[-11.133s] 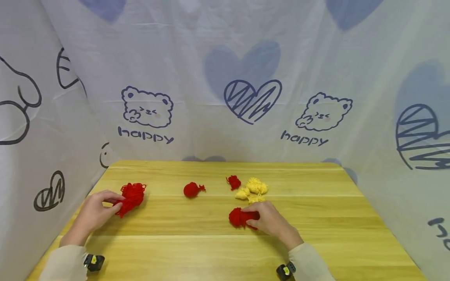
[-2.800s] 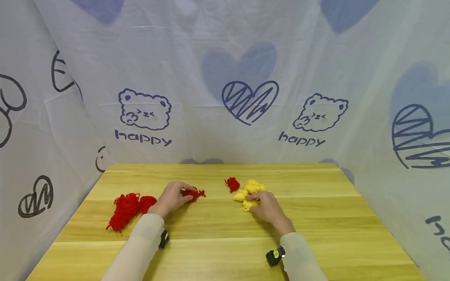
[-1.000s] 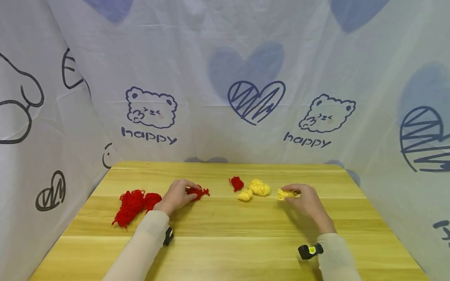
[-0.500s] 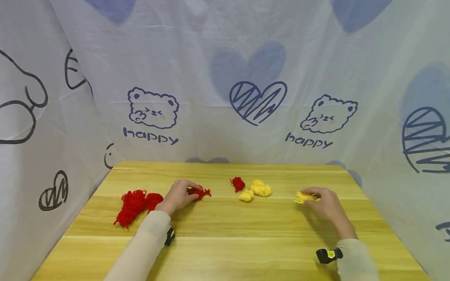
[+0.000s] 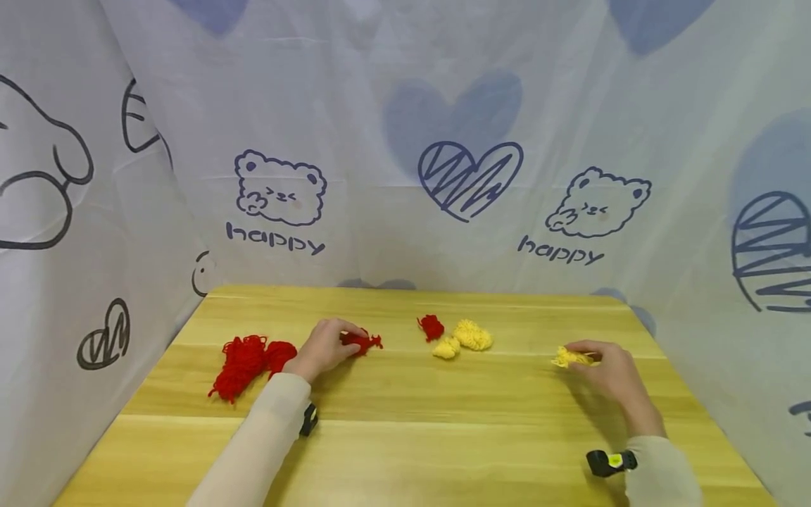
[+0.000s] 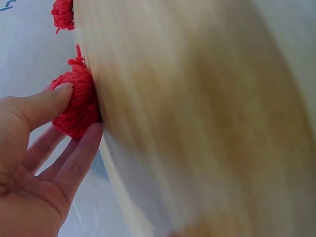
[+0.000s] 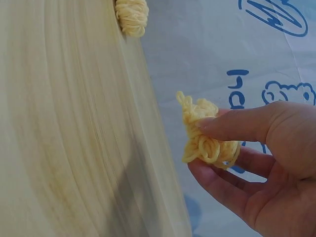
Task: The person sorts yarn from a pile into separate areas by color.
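Note:
My left hand (image 5: 325, 347) holds a small ball of red yarn (image 6: 78, 106) between thumb and fingers, its loose tail pointing right along the table. In the left wrist view the thumb presses its upper side and the fingers curve beneath. Over on the right side, my right hand (image 5: 610, 370) pinches a small bundle of yellow yarn (image 7: 205, 133), with loops sticking out past the fingertips. The right wrist view shows a gap between that bundle and the tabletop.
Left of my left hand lie a large tangled red yarn bundle (image 5: 241, 366) and a red yarn ball (image 5: 279, 356) beside it. Mid-table are a small red yarn piece (image 5: 431, 327) and two yellow yarn bundles (image 5: 472, 335). A printed curtain (image 5: 374, 211) hangs behind the wooden table (image 5: 405, 451).
My right hand has carried the yellow yarn bundle from the yellow group out to the right. My left hand has stayed on the red ball, having moved there from the large red bundle earlier.

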Action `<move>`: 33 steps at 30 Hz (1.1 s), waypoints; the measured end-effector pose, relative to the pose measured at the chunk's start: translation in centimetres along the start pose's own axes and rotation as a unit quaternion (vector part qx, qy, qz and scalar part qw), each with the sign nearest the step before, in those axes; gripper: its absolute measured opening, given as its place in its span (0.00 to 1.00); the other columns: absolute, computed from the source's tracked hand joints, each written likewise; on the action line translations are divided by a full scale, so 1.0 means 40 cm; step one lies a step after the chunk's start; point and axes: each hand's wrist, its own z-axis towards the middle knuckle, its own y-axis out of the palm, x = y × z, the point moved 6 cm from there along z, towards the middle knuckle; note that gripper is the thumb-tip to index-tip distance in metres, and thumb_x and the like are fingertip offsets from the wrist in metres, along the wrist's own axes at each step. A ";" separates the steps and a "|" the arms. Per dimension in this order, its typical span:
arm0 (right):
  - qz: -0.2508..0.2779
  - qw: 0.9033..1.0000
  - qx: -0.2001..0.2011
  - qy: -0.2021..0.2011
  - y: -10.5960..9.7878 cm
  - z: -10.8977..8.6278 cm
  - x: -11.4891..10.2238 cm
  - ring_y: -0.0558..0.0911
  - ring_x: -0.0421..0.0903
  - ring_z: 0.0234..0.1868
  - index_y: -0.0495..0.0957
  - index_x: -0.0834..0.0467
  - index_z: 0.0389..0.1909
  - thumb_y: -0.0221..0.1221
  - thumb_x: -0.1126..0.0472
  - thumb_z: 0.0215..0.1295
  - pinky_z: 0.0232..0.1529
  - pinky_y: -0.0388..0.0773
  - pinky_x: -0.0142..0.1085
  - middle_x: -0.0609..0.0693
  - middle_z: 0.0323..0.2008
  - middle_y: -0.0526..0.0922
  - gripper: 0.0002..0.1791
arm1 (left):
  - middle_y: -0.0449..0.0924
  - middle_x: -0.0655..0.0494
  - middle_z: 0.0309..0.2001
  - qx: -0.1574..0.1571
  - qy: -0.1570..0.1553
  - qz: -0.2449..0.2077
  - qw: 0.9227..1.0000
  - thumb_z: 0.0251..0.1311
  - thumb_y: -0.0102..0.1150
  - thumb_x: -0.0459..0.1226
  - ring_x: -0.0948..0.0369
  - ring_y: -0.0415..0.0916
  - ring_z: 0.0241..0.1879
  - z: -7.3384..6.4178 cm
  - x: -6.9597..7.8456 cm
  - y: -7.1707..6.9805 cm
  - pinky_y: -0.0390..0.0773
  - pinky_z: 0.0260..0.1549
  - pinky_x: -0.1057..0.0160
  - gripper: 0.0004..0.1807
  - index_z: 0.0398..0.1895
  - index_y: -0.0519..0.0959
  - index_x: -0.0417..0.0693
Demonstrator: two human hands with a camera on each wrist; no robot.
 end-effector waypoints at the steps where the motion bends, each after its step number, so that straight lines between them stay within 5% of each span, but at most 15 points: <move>1: 0.000 1.000 0.001 0.001 -0.002 0.000 0.003 0.82 0.69 0.52 0.86 0.64 0.53 0.69 0.65 0.64 0.53 0.81 0.60 0.67 0.53 0.86 0.17 | 0.88 0.48 0.55 0.000 -0.001 -0.001 1.000 0.61 0.71 0.31 0.49 0.82 0.58 0.001 0.001 0.000 0.81 0.60 0.48 0.13 0.49 0.90 0.49; 27: -0.043 0.999 0.012 0.016 -0.054 -0.022 0.114 0.84 0.69 0.49 0.85 0.66 0.51 0.70 0.65 0.62 0.46 0.83 0.55 0.69 0.52 0.86 0.17 | 0.88 0.48 0.55 0.003 -0.002 -0.001 1.000 0.61 0.70 0.31 0.49 0.82 0.57 -0.001 0.002 -0.006 0.82 0.60 0.48 0.13 0.49 0.90 0.49; 33: -0.055 0.998 0.019 0.014 -0.062 -0.028 0.132 0.85 0.65 0.45 0.86 0.66 0.50 0.71 0.66 0.60 0.38 0.79 0.38 0.70 0.51 0.86 0.17 | 0.88 0.48 0.54 0.002 0.003 0.002 1.000 0.62 0.70 0.31 0.50 0.82 0.57 -0.001 0.004 -0.001 0.82 0.59 0.48 0.13 0.49 0.90 0.49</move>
